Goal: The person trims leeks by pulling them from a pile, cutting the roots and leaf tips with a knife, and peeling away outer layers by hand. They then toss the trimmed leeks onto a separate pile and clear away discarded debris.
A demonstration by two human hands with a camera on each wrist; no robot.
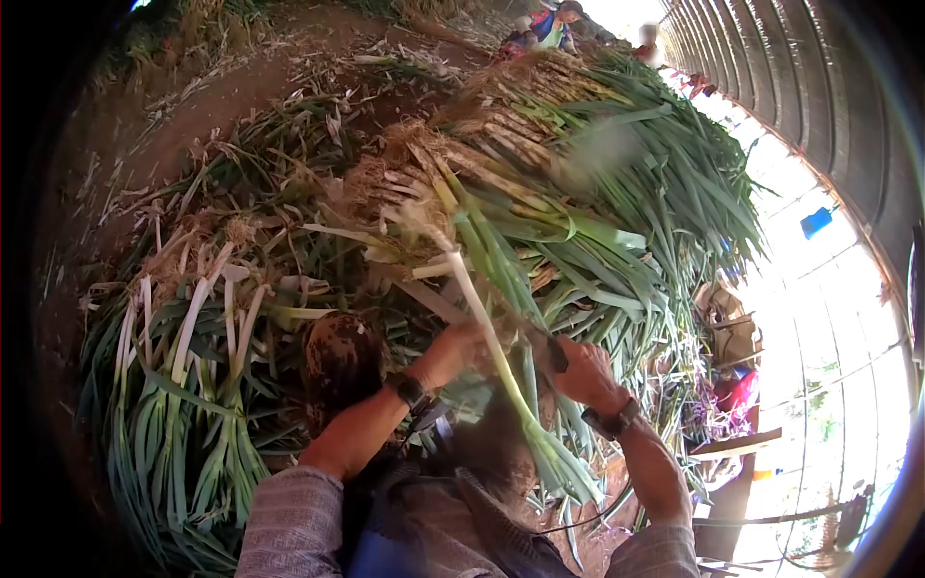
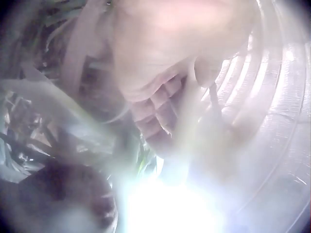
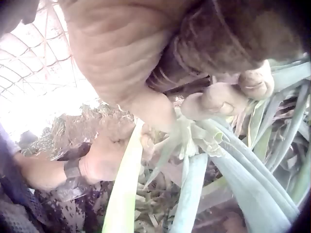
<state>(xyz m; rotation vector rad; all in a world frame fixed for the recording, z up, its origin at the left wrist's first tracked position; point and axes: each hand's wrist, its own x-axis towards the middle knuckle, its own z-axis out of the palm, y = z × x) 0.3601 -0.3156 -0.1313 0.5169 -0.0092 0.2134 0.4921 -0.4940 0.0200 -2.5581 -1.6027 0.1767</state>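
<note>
"So, what lies closest?"

"Two hands. The left hand point(image 1: 445, 356) has its fingers curled round a leek point(image 1: 485, 318); the right hand point(image 1: 586, 376), on the leek's other side, grips a dark handle point(image 3: 228, 39)."

"How does the leek lie?"

"Slanting between the hands, roots away from the person, green leaves down toward the lap. The head view gives that whole length; the left wrist view is mostly glare, with folded fingers and a pale blur beside them."

"And the handle?"

"Only the right wrist view shows it large, with fingertips wrapped under it."

"Further off?"

"Loose leeks point(image 1: 188, 337) to the left, a thick pile point(image 1: 626, 212) ahead."

"Any containers?"

"Maybe a brown carton point(image 1: 732, 328) by the pile; I can't tell what it holds."

"Farthest?"

"A person in colourful clothes point(image 1: 552, 34), and ribbed roofing point(image 1: 819, 87) at upper right, both seen from the head."
</note>
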